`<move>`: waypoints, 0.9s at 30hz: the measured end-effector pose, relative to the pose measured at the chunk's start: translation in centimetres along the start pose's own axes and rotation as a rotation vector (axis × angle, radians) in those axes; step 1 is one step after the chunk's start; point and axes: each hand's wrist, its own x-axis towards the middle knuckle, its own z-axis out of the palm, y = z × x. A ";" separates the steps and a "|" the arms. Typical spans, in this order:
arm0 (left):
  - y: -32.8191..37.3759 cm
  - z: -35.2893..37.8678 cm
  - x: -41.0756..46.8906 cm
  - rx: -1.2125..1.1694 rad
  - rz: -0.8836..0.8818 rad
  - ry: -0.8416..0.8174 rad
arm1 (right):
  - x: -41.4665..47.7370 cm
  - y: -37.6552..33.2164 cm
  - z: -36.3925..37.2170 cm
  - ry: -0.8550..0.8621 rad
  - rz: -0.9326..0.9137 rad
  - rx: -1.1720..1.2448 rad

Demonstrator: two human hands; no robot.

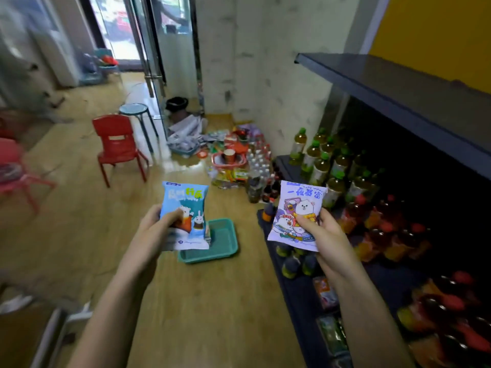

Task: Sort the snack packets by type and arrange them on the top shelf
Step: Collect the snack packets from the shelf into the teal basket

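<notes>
Left hand [156, 229] pinches blue packet [186, 208] upright — right hand [322, 232] pinches lilac packet [297, 211].

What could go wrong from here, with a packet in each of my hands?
1. The blue packet in the left hand and the lilac packet in the right hand both show cartoon bears, so they could get mixed on the top shelf.
2. Each is held only by its lower half; one might slip and drop among the bottles below.
</notes>
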 end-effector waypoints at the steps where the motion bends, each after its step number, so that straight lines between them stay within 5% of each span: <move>1: -0.1 -1.5 1.4 0.003 -0.012 0.037 | 1.4 0.4 1.5 -0.002 0.010 -0.002; 12: -5.0 -9.9 16.4 -0.028 -0.209 0.163 | 17.3 6.0 9.6 -0.010 0.163 -0.174; 27: -19.7 -7.6 47.8 0.074 -0.480 0.174 | 47.0 19.7 22.5 -0.080 0.359 -0.341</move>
